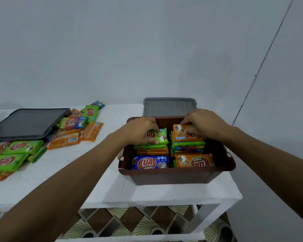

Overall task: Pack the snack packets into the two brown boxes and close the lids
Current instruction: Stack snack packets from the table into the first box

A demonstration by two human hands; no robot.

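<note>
**Both hands settle the top packets in the right box**

At the bottom of the frame, the white bench [94, 180] carries everything. On its left part lies a pile of loose snack packets [16, 149], green and orange, not yet packed.

Right of centre stands the brown box [175, 176], open. In its front row lie a blue packet [150, 162] and, to its right, an orange front packet [194, 160]. Behind them are two stacks that reach nearly to the rim.

The left hand [140, 131] is on the left stack. Its grip is closed on the top green packet [162, 137], with fingers above and thumb at the near edge. The right hand [201, 124] is on the right stack, and its fingers are curled on the top orange packet [180, 134].

I judge that the step in hand is to seat these two packets flat. To do it well, each packet should lie square on its stack, with edges in line and no corner above the rim, because the lid must close later. A light press is enough, as the contents may break.

Just behind the box lies the grey lid [168, 104], flat on the bench. In the middle left of the frame, a dark lid [26, 124] rests partly on the pile. A brown edge at the far left may be the second box; I cannot tell.
</note>
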